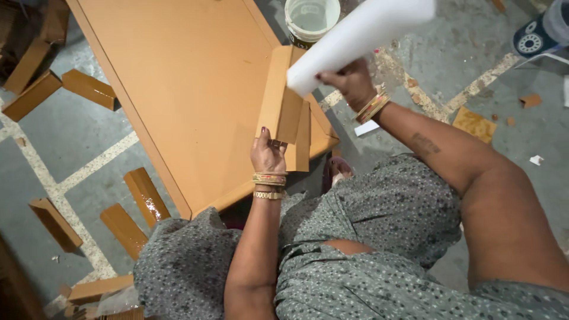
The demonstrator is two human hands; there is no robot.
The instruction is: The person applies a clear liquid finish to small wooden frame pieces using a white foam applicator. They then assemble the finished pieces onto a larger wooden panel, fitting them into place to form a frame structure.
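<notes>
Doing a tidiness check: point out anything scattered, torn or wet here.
Brown strips lie scattered at odd angles on the floor left of the board; one strip looks glossy, perhaps wet. Torn scraps litter the floor on the right. The left hand holds folded brown pieces; the right hand lifts a white sheet.

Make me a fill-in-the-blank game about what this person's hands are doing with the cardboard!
1. The left hand holds a folded brown ____ piece.
2. The right hand lifts a sheet coloured ____.
3. The big brown board lies on the ____.
4. Beyond the board stands a white ____.

Missing words: cardboard; white; floor; bucket
</notes>
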